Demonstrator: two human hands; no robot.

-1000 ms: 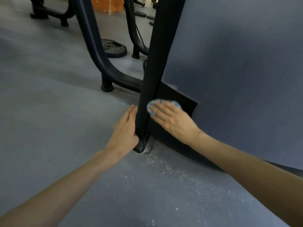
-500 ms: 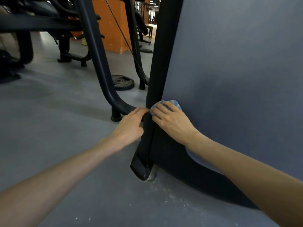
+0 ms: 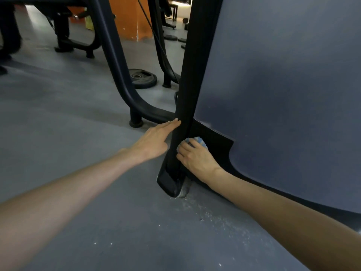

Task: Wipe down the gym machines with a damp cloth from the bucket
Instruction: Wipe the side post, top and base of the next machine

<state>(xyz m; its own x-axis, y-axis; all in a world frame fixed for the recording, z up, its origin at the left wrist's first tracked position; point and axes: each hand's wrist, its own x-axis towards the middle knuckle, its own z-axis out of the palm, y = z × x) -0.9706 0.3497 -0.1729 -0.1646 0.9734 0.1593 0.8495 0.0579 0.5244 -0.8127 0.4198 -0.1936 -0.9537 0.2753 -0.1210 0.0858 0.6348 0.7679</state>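
Note:
A black upright post (image 3: 187, 90) of a gym machine runs down to a foot on the grey floor, with a large blue-grey panel (image 3: 283, 85) to its right. My right hand (image 3: 195, 155) presses a bunched blue cloth (image 3: 199, 140) against the dark lower base just right of the post. The cloth is mostly hidden under my fingers. My left hand (image 3: 154, 139) lies flat with fingers straight, its fingertips touching the left side of the post. No bucket is in view.
A curved dark frame leg (image 3: 117, 71) with a round foot stands left of the post. A black weight plate (image 3: 143, 78) lies on the floor behind it. White dust (image 3: 211, 214) speckles the floor by the post's foot. An orange pillar (image 3: 130, 16) and other machines stand farther back.
My right hand has slid the cloth down the post to the dark base. My left hand has let go of the post and now rests flat against its left side.

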